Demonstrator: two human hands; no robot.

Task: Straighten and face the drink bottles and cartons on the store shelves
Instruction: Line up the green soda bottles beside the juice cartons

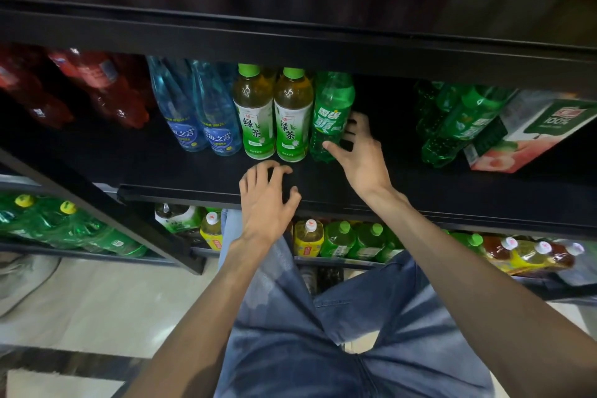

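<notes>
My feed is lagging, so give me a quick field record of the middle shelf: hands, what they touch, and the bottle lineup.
right hand: open grip around the green soda bottle, thumb on its front, fingers behind
left hand: open, fingers curled, over bare shelf, touching no bottle
lineup left of soda: two green tea bottles, two blue water bottles, red bottles
right of soda: a gap, then green bottles and a juice carton

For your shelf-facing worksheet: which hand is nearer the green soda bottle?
Right. The right hand touches the green soda bottle; the left hand hovers apart, nearer the shelf's front.
</notes>
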